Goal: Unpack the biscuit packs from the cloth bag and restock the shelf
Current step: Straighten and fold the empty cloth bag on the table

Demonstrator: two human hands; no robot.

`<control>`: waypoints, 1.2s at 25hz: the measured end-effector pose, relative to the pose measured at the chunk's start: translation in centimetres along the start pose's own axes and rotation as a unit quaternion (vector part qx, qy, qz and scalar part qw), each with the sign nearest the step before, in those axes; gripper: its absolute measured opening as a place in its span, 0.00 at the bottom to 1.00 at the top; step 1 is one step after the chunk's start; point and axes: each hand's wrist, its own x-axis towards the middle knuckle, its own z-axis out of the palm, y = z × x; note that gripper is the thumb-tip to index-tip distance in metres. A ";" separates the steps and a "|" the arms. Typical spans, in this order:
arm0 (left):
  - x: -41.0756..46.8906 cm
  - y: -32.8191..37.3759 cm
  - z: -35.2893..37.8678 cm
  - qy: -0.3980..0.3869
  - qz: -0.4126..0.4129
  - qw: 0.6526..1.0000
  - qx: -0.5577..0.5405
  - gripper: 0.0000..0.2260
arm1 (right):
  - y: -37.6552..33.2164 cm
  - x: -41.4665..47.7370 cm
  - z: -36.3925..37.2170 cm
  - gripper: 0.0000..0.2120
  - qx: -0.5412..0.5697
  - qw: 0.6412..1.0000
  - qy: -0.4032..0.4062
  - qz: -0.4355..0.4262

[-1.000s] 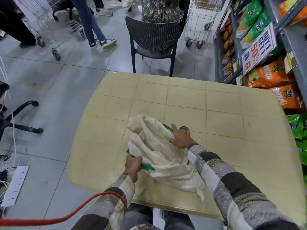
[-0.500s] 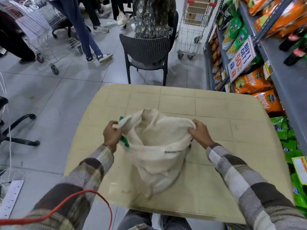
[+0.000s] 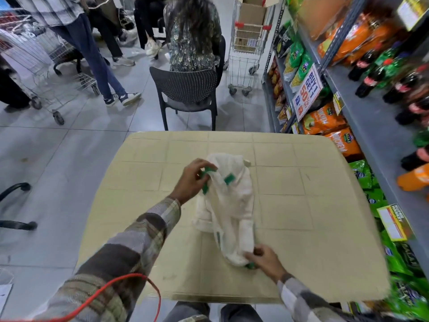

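Nearest, a red cable [image 3: 135,281] loops over the left sleeve [image 3: 130,247]. Just beyond, the right hand [image 3: 264,259] curls its fingers round the near end of the cloth bag [image 3: 232,205] – the view is blurred there, but it seems to grip a green scrap of trim as well. The bag lies stretched lengthwise on the beige table [image 3: 301,228], limp and crumpled. At its far end the left hand [image 3: 192,180] pinches a green handle [image 3: 205,180], lifting it slightly off the tabletop. Past the table stands a dark chair [image 3: 185,89] with a person seated on it. To the right runs the shelf [image 3: 362,117] – orange and green snack packs and bottles on it – and a trolley [image 3: 246,54] stands at its far end.
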 end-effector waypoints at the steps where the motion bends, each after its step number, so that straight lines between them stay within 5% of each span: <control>1: -1.0 -0.4 1.6 -0.030 -0.004 1.000 0.001 0.13 | 0.9 -0.3 0.5 0.11 -0.039 0.999 -0.003 -0.001; 6: -6.6 -4.0 7.4 -0.098 -0.206 0.973 0.031 0.28 | -0.6 -0.2 -1.1 0.40 -0.073 0.994 0.078 -0.033; 9: -8.9 -5.9 8.7 -0.092 -0.289 0.953 0.017 0.30 | -2.7 1.8 -1.8 0.49 -0.140 0.983 0.078 -0.090; 13: -11.1 -7.7 10.1 -0.094 -0.340 0.934 0.055 0.23 | -5.3 4.9 -1.6 0.46 -0.232 0.962 0.060 -0.130; 18: -12.5 -8.8 12.2 -0.016 -0.330 0.940 0.081 0.09 | -5.9 7.6 -0.3 0.24 -0.255 0.956 0.019 -0.143; 21: -11.5 -8.2 11.0 0.094 -0.354 0.927 -0.083 0.07 | -6.4 7.5 -0.2 0.11 -0.172 0.976 0.031 -0.132; 25: -8.4 -6.7 6.3 0.081 -0.394 0.880 -0.253 0.13 | -8.8 6.3 -2.5 0.24 -0.163 0.977 -0.028 -0.132; 28: -5.4 -4.7 1.9 0.044 -0.354 0.903 -0.240 0.17 | -10.3 5.3 -5.7 0.20 -0.320 0.939 -0.058 -0.109; 30: -3.7 -3.6 -0.8 0.080 -0.321 0.936 -0.118 0.18 | -10.7 4.5 -7.3 0.22 -0.341 0.935 -0.028 -0.093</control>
